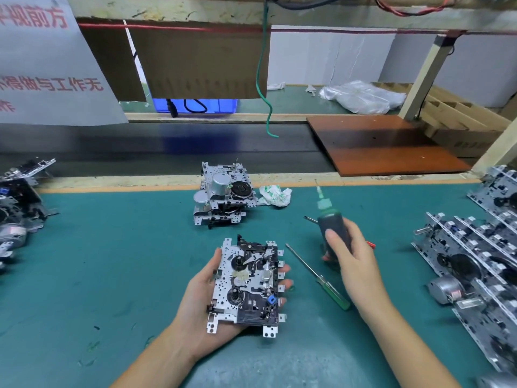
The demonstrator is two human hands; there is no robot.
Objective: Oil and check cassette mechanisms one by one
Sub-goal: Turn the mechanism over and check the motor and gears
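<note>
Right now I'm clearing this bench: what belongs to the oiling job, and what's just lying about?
Job: cassette mechanism held in left hand; oil bottle gripped by right hand; mechanism stacks.
Lying about: green-handled screwdriver; crumpled wrapper; plastic bag; brown board.

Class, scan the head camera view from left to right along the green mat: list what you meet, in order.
Pile of mechanisms at the left edge → left hand holding a cassette mechanism → green-handled screwdriver → right hand gripping the oil bottle → rows of mechanisms at the right.
</note>
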